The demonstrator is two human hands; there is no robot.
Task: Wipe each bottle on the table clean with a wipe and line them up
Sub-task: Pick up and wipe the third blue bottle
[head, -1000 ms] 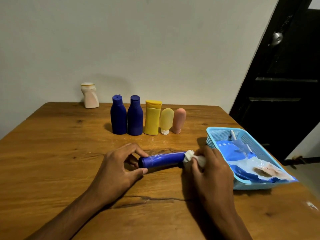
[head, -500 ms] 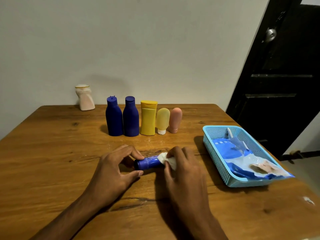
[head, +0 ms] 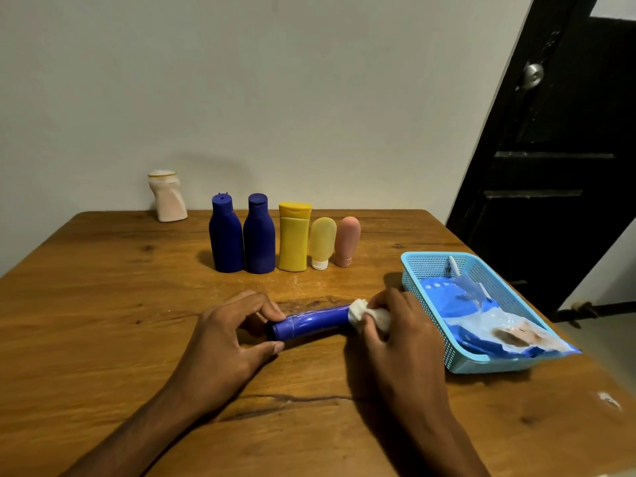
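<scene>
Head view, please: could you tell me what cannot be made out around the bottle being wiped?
- Right end of the blue bottle: head view, covered by the white wipe and the right hand.
- Its left end: partly hidden by the left hand gripping it.
- Any label on the bottle: too dim to read.
- Print on the wipes pack in the blue basket: too small.

Blue bottle lies on its side at the table's middle, one end pinched by the left hand, the other wrapped in a white wipe gripped by the right hand. Behind, 5 stand upright in a row: 2 dark blue bottles, yellow bottle, pale yellow tube, pink tube. A whitish bottle stands apart by the wall.
</scene>
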